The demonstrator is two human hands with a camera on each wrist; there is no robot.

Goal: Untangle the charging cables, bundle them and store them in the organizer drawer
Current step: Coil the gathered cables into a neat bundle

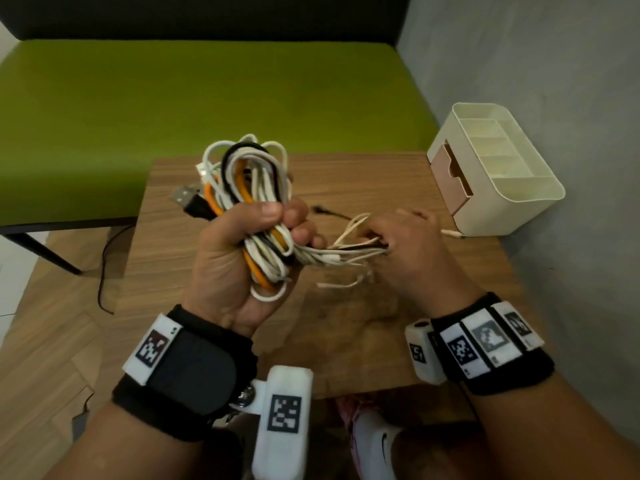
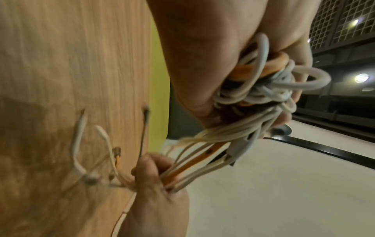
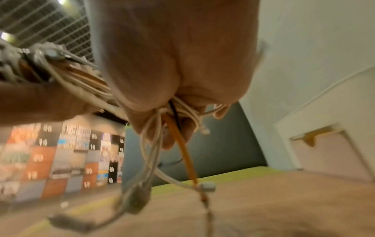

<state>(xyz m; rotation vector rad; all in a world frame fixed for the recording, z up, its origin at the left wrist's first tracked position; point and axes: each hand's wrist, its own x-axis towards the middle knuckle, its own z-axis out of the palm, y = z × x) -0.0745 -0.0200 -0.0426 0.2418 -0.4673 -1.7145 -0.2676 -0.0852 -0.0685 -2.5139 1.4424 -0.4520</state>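
Overhead, left hand (image 1: 242,258) grips cable bundle (image 1: 249,174), right hand (image 1: 412,251) its ends; organizer (image 1: 491,168) visible only there.

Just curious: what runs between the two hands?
A taut span of white, orange and black cable strands runs from the left hand to the right hand, clearest in the head view.

Head view down over the table (image 1: 346,188); both wrist views close, upward along the palms, sharing the cables (image 2: 253,89).
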